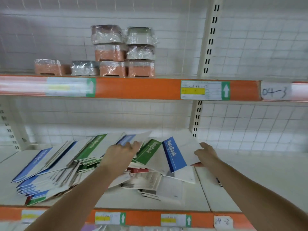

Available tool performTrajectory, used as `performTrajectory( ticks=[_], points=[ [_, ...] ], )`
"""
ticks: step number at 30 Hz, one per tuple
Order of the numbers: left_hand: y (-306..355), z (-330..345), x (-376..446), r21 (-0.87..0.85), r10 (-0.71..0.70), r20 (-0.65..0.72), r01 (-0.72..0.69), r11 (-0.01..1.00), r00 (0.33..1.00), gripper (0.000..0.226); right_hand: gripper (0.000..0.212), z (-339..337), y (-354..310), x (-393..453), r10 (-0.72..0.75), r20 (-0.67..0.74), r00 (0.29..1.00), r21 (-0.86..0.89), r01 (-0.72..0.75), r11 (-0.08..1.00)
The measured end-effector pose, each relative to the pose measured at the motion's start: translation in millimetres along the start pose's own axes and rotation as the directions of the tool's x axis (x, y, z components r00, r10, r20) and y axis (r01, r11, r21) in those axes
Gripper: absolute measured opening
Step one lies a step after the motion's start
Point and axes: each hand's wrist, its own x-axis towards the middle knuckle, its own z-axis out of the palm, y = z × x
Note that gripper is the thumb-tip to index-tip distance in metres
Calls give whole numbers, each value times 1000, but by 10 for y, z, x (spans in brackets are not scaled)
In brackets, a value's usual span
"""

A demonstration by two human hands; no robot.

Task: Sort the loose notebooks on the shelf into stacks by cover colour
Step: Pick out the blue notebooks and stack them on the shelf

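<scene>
The scene is lit brightly and evenly, and only faint shadows are cast under the orange shelf edge [136, 89] and beneath the notebooks [93, 164]. Glare is seen on the wrapped packs [123, 52] on the far shelf. Motion blur is strongest at the left, and straight lines are bent by wide-angle distortion towards the edges.

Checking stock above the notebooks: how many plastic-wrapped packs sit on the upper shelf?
8: a left column of three, a right column of three, two singles further left. More may hide behind.
</scene>
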Motion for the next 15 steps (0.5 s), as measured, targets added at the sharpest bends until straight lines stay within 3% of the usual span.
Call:
performTrajectory(
  ticks=[3,8,12,15],
  points=[
    [399,-118,174,-1,116,9,-116,993,993,60,32,-357,199,29,-51,-6,999,-74,51,996],
    [1105,-71,454,-7,190,-24,-190,982,981,83,34,-1083,493,90,-21,-55,998,-105,15,994],
    [1632,-205,635,26,267,-59,-266,964,962,55,29,-1601,718,216,-16,-154,988,-144,-6,990],
    [1963,-240,744,40,265,-68,-263,964,962,51,28,-1804,845,394,1,-183,983,-137,-27,990]
  ],
)
